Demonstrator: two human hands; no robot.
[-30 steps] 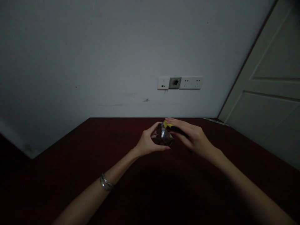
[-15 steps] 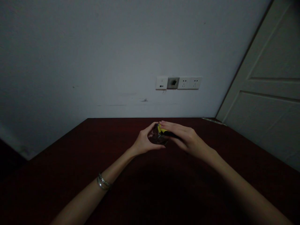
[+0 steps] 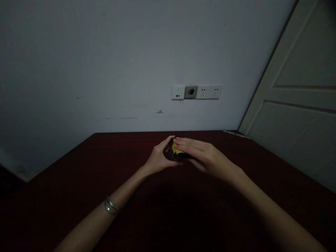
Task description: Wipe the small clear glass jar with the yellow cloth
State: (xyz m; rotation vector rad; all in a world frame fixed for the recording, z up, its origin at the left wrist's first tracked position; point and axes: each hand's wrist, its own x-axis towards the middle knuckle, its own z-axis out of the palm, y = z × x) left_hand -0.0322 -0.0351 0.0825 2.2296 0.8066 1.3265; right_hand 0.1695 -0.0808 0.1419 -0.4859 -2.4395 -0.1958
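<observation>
Head view: I observe a white panelled door (image 3: pixel 288 70) at right, a wall (image 3: pixel 78 70) carrying a white socket panel (image 3: pixel 196 92), and a dark red table (image 3: pixel 65 182) below. Over the table's middle, the left hand (image 3: pixel 159 159) and right hand (image 3: pixel 207 157) close narrowly on a small dark glossy object (image 3: pixel 176 150) with a yellow part, mostly hidden. The left fingers (image 3: pixel 164 143) curl around its side; the right fingers (image 3: pixel 189 142) lie across its top. A metal bracelet (image 3: pixel 112 206) circles the left wrist.

At twelve o'clock the packet (image 3: pixel 173 152) is crinkled, glossy foil; the tabletop (image 3: pixel 78 168) is smooth dark-red wood; the bangles (image 3: pixel 112 205) at seven o'clock are shiny metal.
</observation>
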